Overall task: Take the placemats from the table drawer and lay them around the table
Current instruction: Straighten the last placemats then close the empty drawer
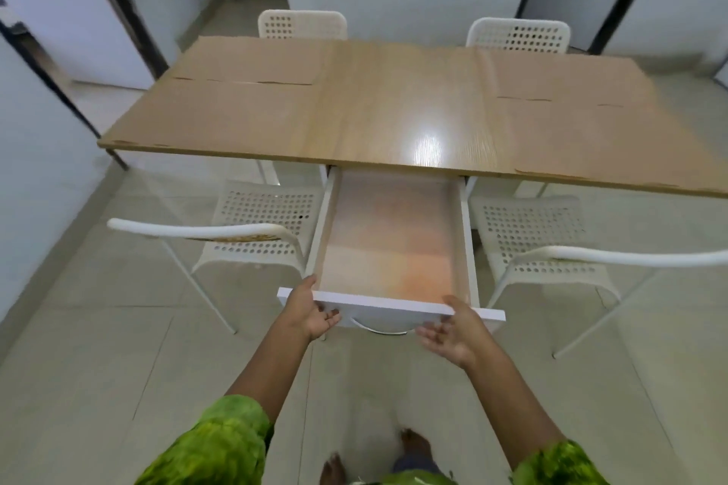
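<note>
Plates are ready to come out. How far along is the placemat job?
Mostly done, it seems: brown placemats lie at both ends of the table, and the open drawer looks empty. In hand: the left hand and right hand, both open, are at the drawer front. Left: probably just closing the drawer.

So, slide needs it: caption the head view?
Left hand and right hand at the open white drawer; brown rectangular placemats on the wooden table.
</note>
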Demonstrator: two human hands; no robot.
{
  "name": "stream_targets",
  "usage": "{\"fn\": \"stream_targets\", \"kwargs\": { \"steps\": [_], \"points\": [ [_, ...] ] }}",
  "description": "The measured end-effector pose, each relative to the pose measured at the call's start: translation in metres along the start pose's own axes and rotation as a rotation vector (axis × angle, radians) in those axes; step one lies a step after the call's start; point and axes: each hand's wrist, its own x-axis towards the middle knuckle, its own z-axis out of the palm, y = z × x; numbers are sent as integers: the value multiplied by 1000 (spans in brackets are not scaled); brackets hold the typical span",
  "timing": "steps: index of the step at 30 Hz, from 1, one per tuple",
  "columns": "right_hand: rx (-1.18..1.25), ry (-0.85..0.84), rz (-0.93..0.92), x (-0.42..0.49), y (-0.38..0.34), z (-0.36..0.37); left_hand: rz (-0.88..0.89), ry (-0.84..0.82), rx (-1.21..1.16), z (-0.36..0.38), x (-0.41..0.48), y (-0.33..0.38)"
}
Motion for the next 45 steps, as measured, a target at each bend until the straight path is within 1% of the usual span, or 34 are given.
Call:
{"fn": "stream_targets", "kwargs": {
  "steps": [1,3,6,10,18,28,37,45],
  "points": [
    [175,-8,-11,0,3,4,-13,-11,-32,0,2,1],
    [375,-1,-50,0,4,11,-12,-28,-81,1,4,4],
    [490,2,-96,2,0,23,-3,-83,-113,7,8,11],
    [561,42,-145,8,-20,38,17,-120,-105,18,19,27],
    [588,40,-180,52,-79,65,65,-148,-51,61,56,71],
    [439,-3,-169,106,-164,84,150,-127,-124,132,98,114],
    [467,-44,-186,142,-209,103,183,-154,-62,158,129,162],
    [565,-87,-150,164,-232,110,148,-160,-170,175,150,178]
  ]
}}
